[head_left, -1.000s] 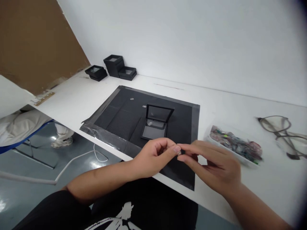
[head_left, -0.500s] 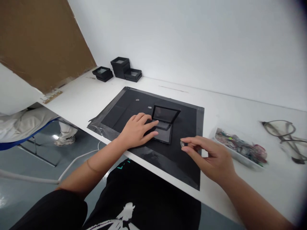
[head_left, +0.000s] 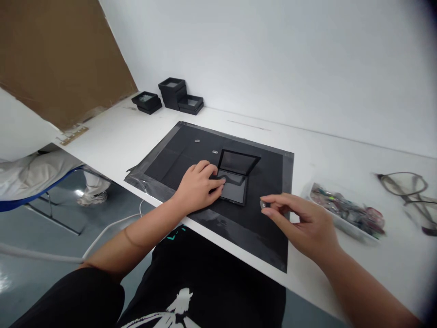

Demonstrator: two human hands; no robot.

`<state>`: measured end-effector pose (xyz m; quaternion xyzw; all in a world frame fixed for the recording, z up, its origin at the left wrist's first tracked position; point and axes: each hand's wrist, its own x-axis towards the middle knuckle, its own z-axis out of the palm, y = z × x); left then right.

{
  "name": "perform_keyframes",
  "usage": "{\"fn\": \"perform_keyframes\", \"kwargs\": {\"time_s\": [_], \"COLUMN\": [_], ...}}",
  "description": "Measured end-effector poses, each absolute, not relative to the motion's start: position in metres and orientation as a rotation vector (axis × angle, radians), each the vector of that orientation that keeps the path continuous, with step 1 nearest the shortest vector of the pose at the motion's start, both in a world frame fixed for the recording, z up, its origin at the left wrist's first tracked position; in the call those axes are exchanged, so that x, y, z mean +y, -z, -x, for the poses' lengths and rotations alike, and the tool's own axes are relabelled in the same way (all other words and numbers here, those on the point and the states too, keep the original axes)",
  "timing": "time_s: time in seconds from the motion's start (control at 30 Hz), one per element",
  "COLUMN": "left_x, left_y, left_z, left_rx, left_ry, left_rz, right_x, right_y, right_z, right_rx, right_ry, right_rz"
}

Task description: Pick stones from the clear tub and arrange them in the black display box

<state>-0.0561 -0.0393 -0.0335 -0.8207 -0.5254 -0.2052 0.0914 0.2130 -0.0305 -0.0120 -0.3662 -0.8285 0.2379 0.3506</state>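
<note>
**Small piece pinched beside a raised-lid case**

A small grey piece (head_left: pixel 263 205) is held between the thumb and forefinger of the right hand (head_left: pixel 266 205), just above the black mat (head_left: pixel 254 232) and to the right of the flat black case (head_left: pixel 235 192). Its front edge is left uncovered by the fingertips, and the hand is otherwise loosely curled.

The left hand (head_left: pixel 200 187) is laid at the left side of the case, with thumb and forefinger brought almost together over its base; whether anything is gripped there cannot be told. The case is set on the mat, its dark lid (head_left: pixel 239 161) tilted up along the far edge.

Two small pale pieces, a far one (head_left: pixel 197 140) and a near one (head_left: pixel 215 152), are seen lying apart on the mat behind the left hand. The mat is spread on the white worktop (head_left: pixel 112 136), with clear tape along its edges. A white tray (head_left: pixel 355 231) filled with mixed small objects is placed beyond the right hand, and glasses (head_left: pixel 403 183) are laid farther right. Black boxes (head_left: pixel 174 95) are stacked near the wall.
</note>
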Motion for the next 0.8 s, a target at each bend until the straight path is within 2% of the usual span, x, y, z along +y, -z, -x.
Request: {"fn": "perform_keyframes", "kwargs": {"time_s": [0.17, 0.47, 0.8], "left_x": [-0.036, -0.018, -0.013], "left_y": [0.025, -0.009, 0.002], "left_z": [0.06, 0.066, 0.073], "left_rx": [-1.709, -1.614, -1.494], "left_ry": [0.596, 0.17, 0.224], "left_rz": [2.566, 2.808, 2.813], "right_x": [-0.03, -0.028, -0.026], "right_y": [0.011, 0.015, 0.016], "right_z": [-0.212, -0.213, -0.216], "right_rx": [-2.067, -1.955, -1.983], "right_ry": [-0.646, -0.721, -0.732], "right_rz": [0.935, 1.026, 0.984]}}
